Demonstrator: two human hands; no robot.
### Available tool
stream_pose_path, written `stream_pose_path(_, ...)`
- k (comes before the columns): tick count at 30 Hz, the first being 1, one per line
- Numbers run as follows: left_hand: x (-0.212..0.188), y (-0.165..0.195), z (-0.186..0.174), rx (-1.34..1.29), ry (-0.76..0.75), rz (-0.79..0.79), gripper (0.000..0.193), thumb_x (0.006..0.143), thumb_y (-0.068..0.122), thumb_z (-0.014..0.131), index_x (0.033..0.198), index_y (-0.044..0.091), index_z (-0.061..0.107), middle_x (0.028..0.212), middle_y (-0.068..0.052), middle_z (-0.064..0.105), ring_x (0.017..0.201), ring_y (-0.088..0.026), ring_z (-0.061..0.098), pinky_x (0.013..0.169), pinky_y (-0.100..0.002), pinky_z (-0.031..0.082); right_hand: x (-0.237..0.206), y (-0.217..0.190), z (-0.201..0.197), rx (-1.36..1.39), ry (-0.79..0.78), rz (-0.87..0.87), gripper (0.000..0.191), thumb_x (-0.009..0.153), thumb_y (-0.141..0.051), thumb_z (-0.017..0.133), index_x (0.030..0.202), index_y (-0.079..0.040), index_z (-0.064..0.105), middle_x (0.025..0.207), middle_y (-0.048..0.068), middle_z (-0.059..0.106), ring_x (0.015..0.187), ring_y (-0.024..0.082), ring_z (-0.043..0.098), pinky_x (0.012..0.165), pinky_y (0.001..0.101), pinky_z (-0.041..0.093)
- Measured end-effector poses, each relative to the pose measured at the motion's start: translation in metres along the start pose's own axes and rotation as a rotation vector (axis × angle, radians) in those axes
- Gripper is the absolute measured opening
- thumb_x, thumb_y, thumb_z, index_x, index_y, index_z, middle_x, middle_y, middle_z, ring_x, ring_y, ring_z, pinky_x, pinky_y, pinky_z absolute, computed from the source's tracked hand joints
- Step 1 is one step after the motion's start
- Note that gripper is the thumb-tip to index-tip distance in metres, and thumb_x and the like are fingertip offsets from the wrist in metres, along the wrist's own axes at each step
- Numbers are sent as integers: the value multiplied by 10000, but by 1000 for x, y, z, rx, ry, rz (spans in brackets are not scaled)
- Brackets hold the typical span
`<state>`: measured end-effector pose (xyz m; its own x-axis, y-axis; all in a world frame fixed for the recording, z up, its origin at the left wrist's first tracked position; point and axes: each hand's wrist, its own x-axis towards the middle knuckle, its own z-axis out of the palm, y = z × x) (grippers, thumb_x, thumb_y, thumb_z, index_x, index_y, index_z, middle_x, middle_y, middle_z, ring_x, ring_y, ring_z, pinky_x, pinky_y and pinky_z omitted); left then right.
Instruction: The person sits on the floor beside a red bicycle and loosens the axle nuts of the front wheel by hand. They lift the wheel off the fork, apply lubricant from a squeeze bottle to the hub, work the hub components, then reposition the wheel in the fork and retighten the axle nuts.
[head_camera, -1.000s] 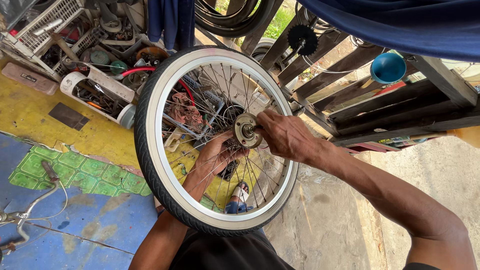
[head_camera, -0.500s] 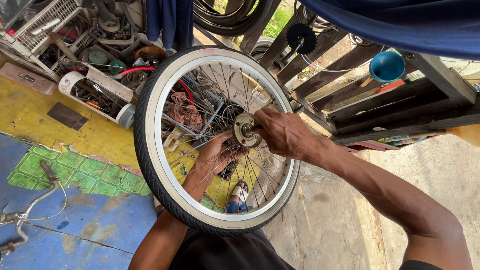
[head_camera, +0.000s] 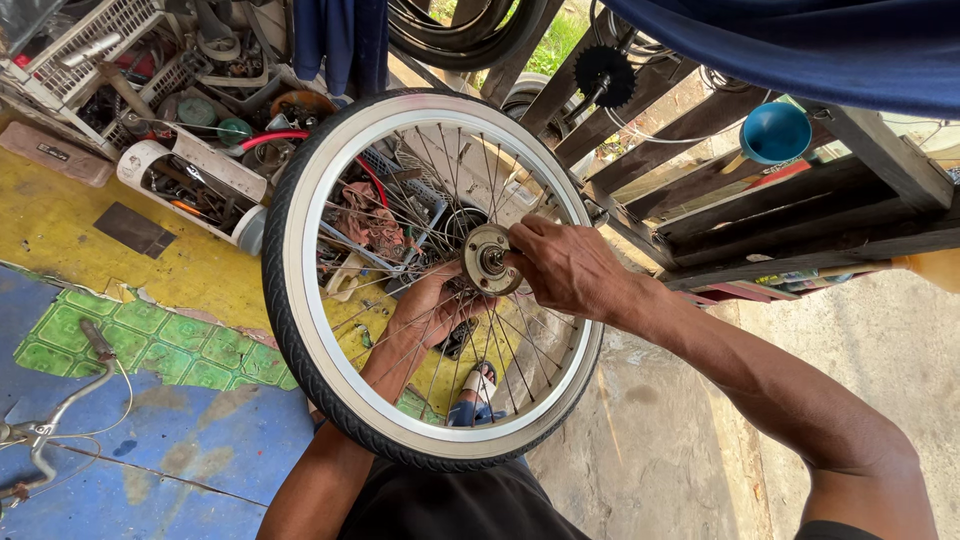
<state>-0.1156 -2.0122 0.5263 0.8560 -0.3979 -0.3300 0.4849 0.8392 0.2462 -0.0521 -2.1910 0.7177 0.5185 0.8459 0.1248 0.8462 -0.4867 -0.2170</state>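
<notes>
Floor (head_camera: 150, 240): painted concrete, worn yellow and blue with a green tile pattern, below and left of the fingers; bare grey concrete to their right.
Surroundings: white plastic crates (head_camera: 90, 40) of metal parts up and left of the fingers; dark wooden pallet (head_camera: 760, 200) with a blue funnel (head_camera: 776, 131) to their right; bicycle handlebar (head_camera: 50, 420) at lower left.
Wheel (head_camera: 300, 300): bicycle wheel, held upright over the lap; black treaded tyre, white sidewall, thin steel spokes, round metal hub (head_camera: 487, 259) at centre.
Right hand (head_camera: 570, 268): fingers (head_camera: 522, 262) curled closed on the hub's axle end, near side of the wheel.
Left hand (head_camera: 430, 310): behind the spokes, just below the hub, fingers bent up toward its far side; grip hidden, cannot tell.
</notes>
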Motion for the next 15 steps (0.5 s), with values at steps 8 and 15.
stream_pose_path(8, -1, 2, 1, -22, 36, -12, 342, 997, 224, 605, 1220, -35, 622, 1083, -196, 718, 915, -308, 755, 796, -444, 665, 0, -2, 1, -123, -192, 175, 466, 1102, -420, 470, 753, -123, 560, 570, 35, 524, 455, 175, 432, 443, 368, 353)
stream_pose_path(15, 0, 5, -7, -86, -72, -8, 347, 1038, 221, 592, 1248, -55, 608, 1138, -230, 699, 940, -323, 746, 842, -444, 657, -33, -21, -11, 70, -39, 166, 441, 1058, -451, 479, 1092, -44, 646, 939, 140, 700, 725, 256, 667, 567, 390, 538)
